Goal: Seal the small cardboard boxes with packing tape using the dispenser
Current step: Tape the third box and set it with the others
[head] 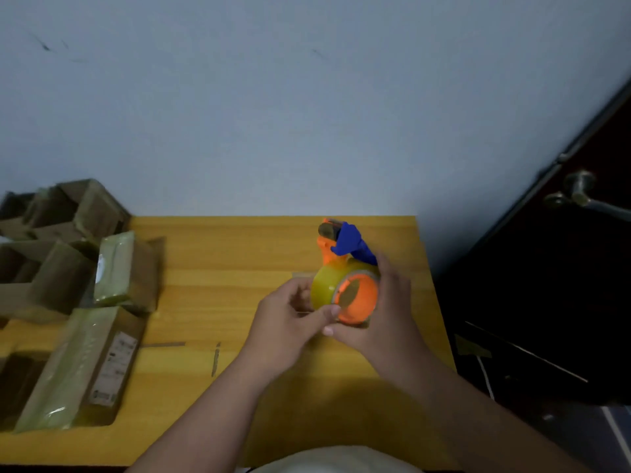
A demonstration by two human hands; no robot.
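Hands meet above the worktop (218, 254): right hand (382, 312) grasps the tape dispenser (345, 274), left hand (290, 315) pinches at its roll. Light, stiff plastic; best held by the blue handle. Boxes (102, 302) lie far left.

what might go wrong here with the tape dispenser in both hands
The dispenser is held in the air by the right hand while the left hand pinches at the roll, so the tape could stick to the fingers or tear off. The cutter end faces away, but fumbling may bring the fingers near it.
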